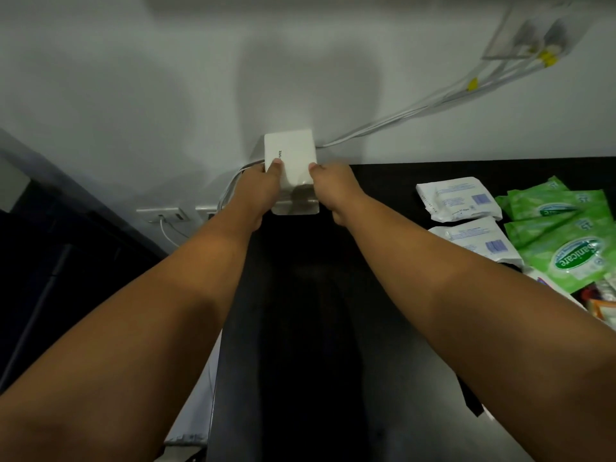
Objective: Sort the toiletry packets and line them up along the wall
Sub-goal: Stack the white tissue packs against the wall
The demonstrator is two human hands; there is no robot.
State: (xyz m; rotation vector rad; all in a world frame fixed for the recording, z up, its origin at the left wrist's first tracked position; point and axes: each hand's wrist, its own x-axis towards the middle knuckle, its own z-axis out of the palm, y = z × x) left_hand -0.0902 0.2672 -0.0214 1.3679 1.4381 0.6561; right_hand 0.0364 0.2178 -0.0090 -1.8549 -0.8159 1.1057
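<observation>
At your right, at least 3 green packets (573,258) and 2 white packets (460,198) are lying flat and overlapping, nr the right edge of the black table (300,328). Bare dark top is stretching btwn your forearms. Further out you're gripping 1 white pack (293,158) w/ both hands: L hand (256,191) and R hand (336,188) are each pinching a side, thumbs on front, other fingers hidden. It's standing at the table's far-left corner, right at the wall (166,78). White cables (400,118) are running behind it; 2 socket plates (163,215) are sitting lower left.
</observation>
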